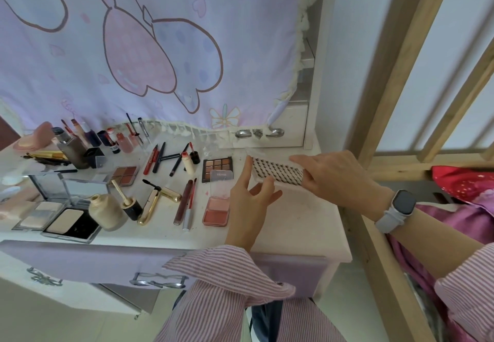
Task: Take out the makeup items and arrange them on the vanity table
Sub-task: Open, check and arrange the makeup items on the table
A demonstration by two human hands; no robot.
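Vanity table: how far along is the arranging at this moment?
Mostly done, by the look of it. Many items already lie on the vanity table: eyeshadow palette, blush compact, powder compacts, lip pencils. In hand: the right hand grips a false-lash tray, the left hand touching its near edge. Left: setting that tray down. Any source bag isn't visible.

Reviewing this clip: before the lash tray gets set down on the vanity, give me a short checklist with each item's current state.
1. Right hand grips the lash tray: ok.
2. Left hand steadies the tray's near edge with its fingers: ok.
3. Bare spot on the vanity table below the tray: ok.
4. Tray apart from the eyeshadow palette: ok.
5. Tray apart from the blush compact: ok.
6. Tray's clear lid closed: cannot tell.
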